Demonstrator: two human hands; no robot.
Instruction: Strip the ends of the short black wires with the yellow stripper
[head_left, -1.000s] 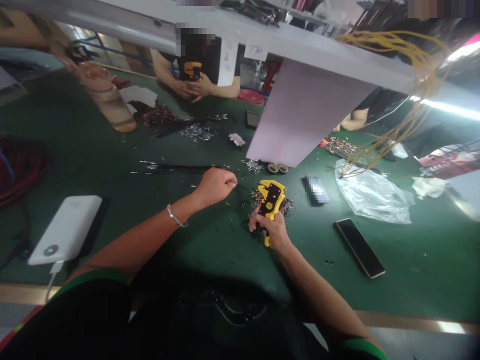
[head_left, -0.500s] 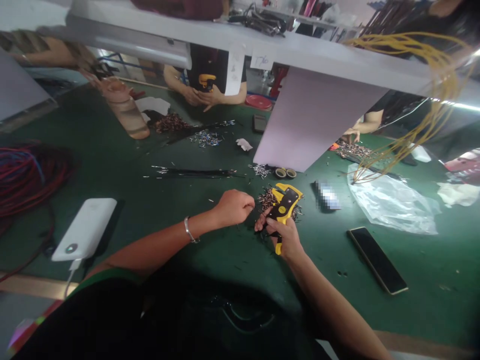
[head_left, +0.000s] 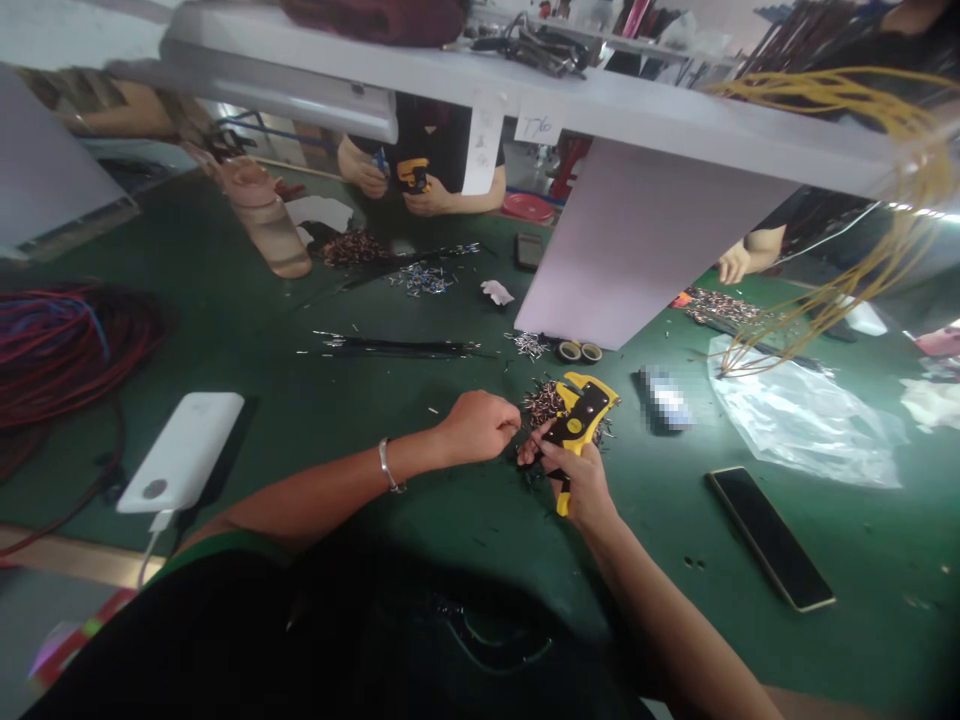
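My right hand (head_left: 589, 480) is wrapped round the handles of a yellow and black wire stripper (head_left: 583, 410), its head pointing away from me. Just left of it, my left hand (head_left: 484, 425) is closed in a pinch, with a bracelet at the wrist. Whatever its fingertips hold is hidden. Under and beside the stripper lies a heap of short copper-ended pieces (head_left: 541, 400). Beyond the left hand stretches a bundle of black wires (head_left: 405, 348) with bare-looking ends. A small pile of silvery pieces (head_left: 529, 345) sits by two tape rolls (head_left: 580, 352).
A phone (head_left: 769, 540) and a clear plastic bag (head_left: 802, 410) lie on the right. On the left are a white power bank (head_left: 182, 450), coiled red wires (head_left: 67, 350) and a bottle (head_left: 268, 225). A grey panel (head_left: 645, 240) supports the shelf. Co-workers' hands (head_left: 427, 195) show across the table.
The view has shifted slightly, so things sit further right. My hands keep nearly the same pose. Across the table, a co-worker's hands have parted, one now holding something blue.
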